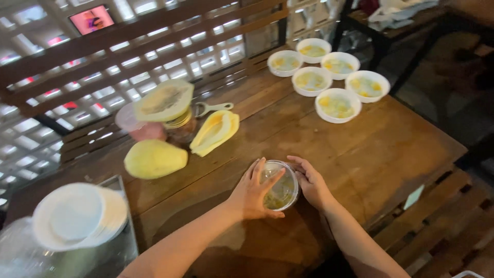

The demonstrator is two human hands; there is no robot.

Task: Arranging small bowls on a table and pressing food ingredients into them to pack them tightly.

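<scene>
Both hands are on one clear lidded container (pixel 280 186) at the near middle of the wooden table (pixel 391 149). Left hand (pixel 253 193) lies over the lid, fingers spread and curled down on the rim, not closed around it. Right hand (pixel 310 181) cups the right side, fingers half open against the wall. Contents look yellowish, blurred through the lid.

Step in hand, by judgement: pressing or seating the lid on this container. Next move likely calls for even downward pressure round the rim while the right hand keeps the tub from sliding.

Far right: six white bowls (pixel 337 105) filled with yellow pieces, no lids visible. Left of the hands: a peeled papaya half (pixel 154 158), a cut papaya slice (pixel 215 132), a peeler (pixel 211 108) behind it. Stack of white lids or plates (pixel 77 216) at near left.
</scene>
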